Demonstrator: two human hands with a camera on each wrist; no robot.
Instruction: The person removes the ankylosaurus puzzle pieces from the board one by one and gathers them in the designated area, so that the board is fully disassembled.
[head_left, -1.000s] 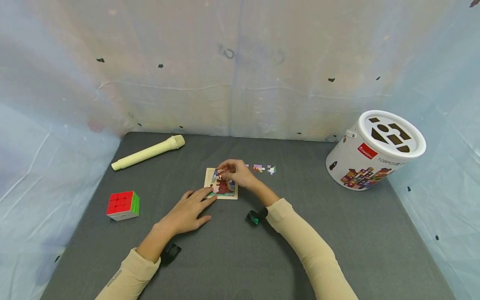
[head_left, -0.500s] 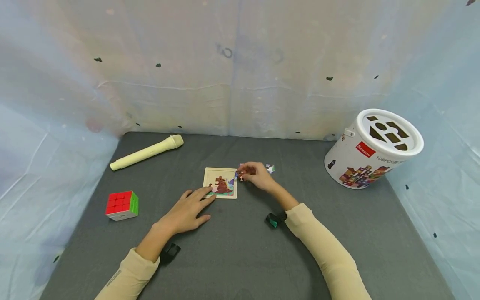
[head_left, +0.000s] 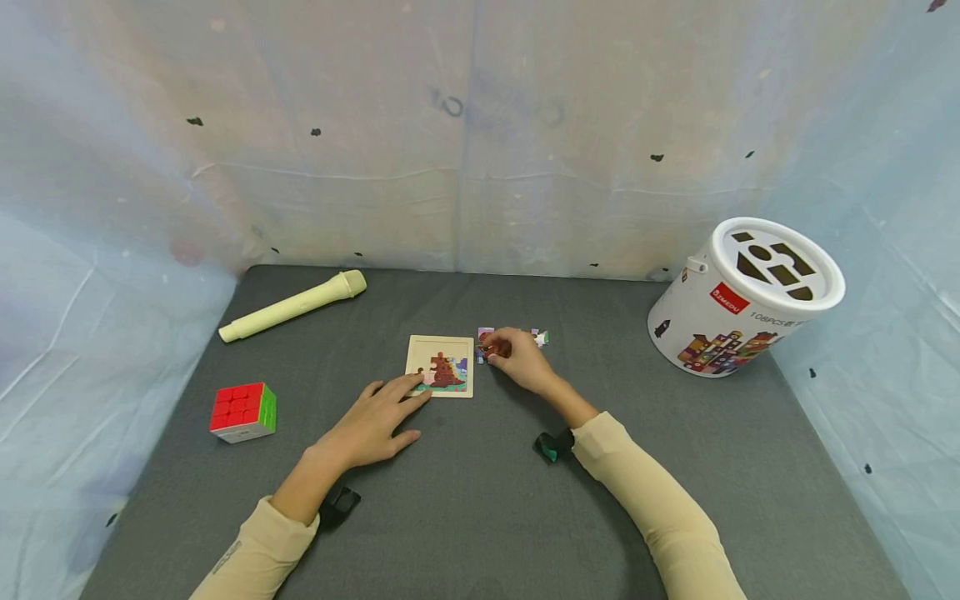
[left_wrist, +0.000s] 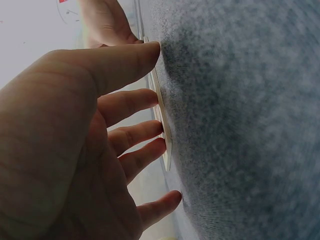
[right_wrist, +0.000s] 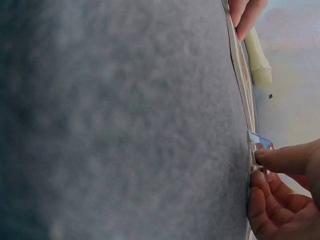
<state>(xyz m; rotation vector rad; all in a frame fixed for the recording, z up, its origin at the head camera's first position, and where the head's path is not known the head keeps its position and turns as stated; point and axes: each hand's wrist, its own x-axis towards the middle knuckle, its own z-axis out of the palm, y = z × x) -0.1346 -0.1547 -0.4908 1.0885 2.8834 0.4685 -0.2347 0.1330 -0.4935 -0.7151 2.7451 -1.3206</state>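
A square wooden jigsaw tray [head_left: 442, 342] lies mid-table, with a partly assembled picture in its lower part and bare wood above. My left hand [head_left: 375, 427] rests fingertips on the tray's lower left corner, its fingers fairly straight. In the left wrist view, the fingertips touch the thin tray edge [left_wrist: 167, 145]. Just right of the tray, my right hand [head_left: 522, 360] pinches a small jigsaw piece [right_wrist: 261, 140], which stands tilted in the right wrist view. Loose jigsaw pieces [head_left: 541, 337] lie behind that hand, partly hidden by it.
A red-topped puzzle cube [head_left: 244, 410] sits to the left. Behind it lies a pale yellow toy microphone [head_left: 296, 307]. At the back right stands a white block bucket [head_left: 738, 308]. Plastic sheeting [head_left: 465, 150] rises along the table's back and sides.
My right hand has moved right, from over the tray to beside it, with a jigsaw piece. The tray's upper part now shows bare wood. My left hand has stayed in place.
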